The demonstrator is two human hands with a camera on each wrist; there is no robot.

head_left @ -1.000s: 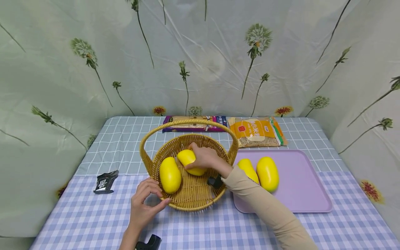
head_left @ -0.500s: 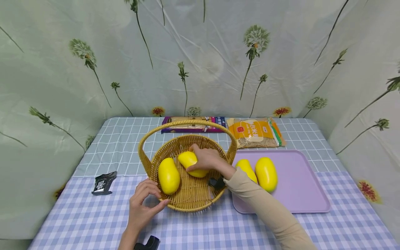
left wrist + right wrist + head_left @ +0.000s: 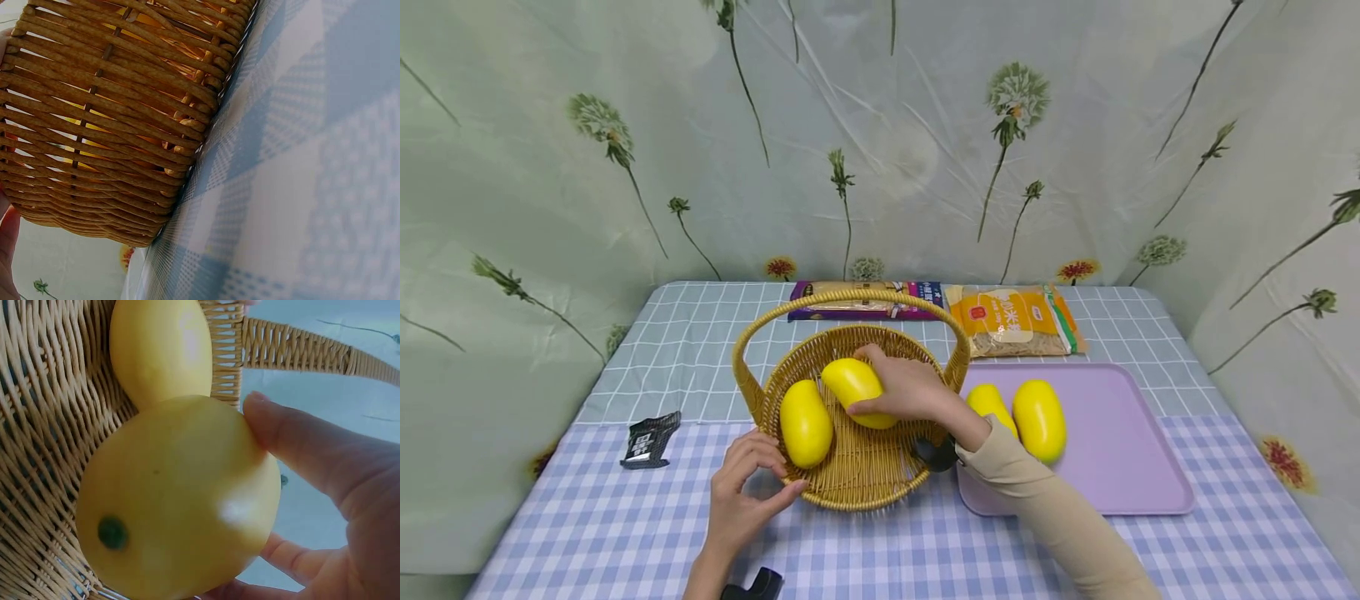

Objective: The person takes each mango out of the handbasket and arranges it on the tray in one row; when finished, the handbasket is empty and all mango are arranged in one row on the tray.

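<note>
A round wicker basket (image 3: 861, 479) with a tall arched handle stands at the middle of the table. My left hand (image 3: 741, 483) holds its near left rim between fingers and thumb; the left wrist view shows the woven wall (image 3: 106, 119) close up. Inside, my right hand (image 3: 906, 387) grips a yellow mango (image 3: 852, 385) from above, thumb on the near side. In the right wrist view, this mango (image 3: 175, 500) shows a dark green stem spot. A second mango (image 3: 806, 425) lies at the basket's left side, just beside the held one.
Right of the basket, a purple tray (image 3: 1131, 450) bears two more mangoes, one (image 3: 1039, 421) whole in view, another (image 3: 990, 406) partly behind the right sleeve. Behind lie an orange grain bag (image 3: 1015, 321) and a purple packet (image 3: 865, 312). A small black packet (image 3: 651, 440) lies left.
The right hand's mango has shifted slightly left in the basket, and that wrist has turned, its black camera now lower and further right. My left hand stays on the rim.
</note>
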